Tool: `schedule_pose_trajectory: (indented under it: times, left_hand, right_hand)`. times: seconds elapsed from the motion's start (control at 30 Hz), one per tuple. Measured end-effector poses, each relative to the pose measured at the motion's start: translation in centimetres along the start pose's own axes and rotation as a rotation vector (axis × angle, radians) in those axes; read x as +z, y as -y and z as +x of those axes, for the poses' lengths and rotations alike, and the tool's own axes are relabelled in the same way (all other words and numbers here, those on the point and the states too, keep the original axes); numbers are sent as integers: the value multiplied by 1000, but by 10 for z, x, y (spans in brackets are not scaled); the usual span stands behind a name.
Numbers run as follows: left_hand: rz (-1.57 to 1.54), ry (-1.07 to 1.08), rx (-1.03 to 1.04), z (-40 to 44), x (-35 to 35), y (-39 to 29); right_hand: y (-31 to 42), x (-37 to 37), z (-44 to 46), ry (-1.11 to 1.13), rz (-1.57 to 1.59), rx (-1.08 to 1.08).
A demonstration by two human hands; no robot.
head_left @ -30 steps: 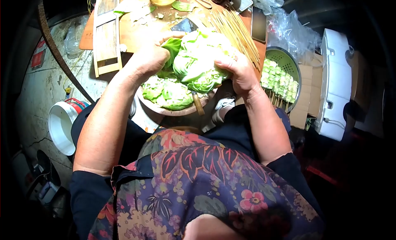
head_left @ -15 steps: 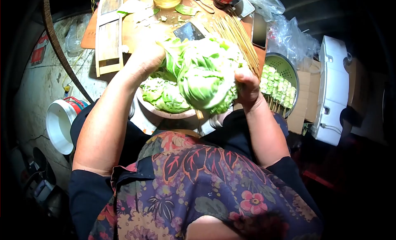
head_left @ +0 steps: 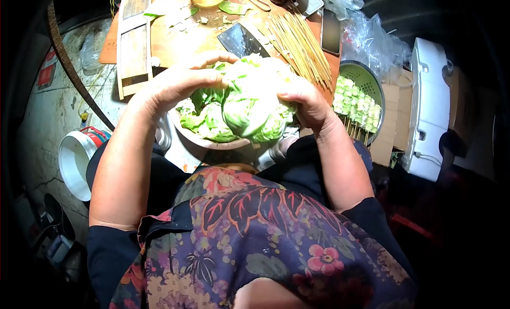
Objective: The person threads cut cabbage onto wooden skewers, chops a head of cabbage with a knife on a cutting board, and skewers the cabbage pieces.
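A pale green cabbage (head_left: 249, 109) is held between my two hands, above a round basin (head_left: 202, 141). My left hand (head_left: 194, 75) grips a leaf at its upper left side, with the fingers reaching over the top. On the right side, my right hand (head_left: 311, 102) holds the head, its thumb lying on the outer leaves and its other fingers hidden behind. Loose cabbage leaves (head_left: 204, 120) lie in the basin under it. Bright light washes out the cabbage's top.
On the wooden table (head_left: 175, 46) lie a cleaver (head_left: 241, 40), bamboo skewers (head_left: 303, 48), a wooden slicer (head_left: 134, 40) and a phone (head_left: 330, 32). A colander (head_left: 376, 83) at right holds skewered green pieces (head_left: 356, 104). A white bucket (head_left: 77, 163) stands left, a foam box (head_left: 427, 107) right.
The cabbage has come slightly left and lower toward the basin, with both hands moving along. My left hand has opened out over its top, and more of the cleaver shows.
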State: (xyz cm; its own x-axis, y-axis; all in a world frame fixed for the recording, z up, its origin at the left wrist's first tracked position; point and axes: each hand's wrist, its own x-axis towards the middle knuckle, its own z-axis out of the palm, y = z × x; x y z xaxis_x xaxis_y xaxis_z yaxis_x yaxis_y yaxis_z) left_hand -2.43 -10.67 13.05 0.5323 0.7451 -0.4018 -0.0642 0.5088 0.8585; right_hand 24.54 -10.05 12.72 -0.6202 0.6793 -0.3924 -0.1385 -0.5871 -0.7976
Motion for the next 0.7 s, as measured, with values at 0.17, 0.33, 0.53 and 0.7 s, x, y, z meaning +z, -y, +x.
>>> schedule_pose_trajectory:
  times: [0.17,0.33,0.53,0.7]
  left_hand:
    - [-24,37,163,10,4,12]
    - [284,-235,120,16,22,23]
    - [76,-436,78,16,18,28]
    - [76,-504,95,18,8,37]
  right_hand:
    - [0,-2,4,-58,-59,-11]
    - [-7,-1,7,-82,-237,-26]
    - [-4,2,6,-76,-257,1]
    - [-8,-2,5,-67,-210,9]
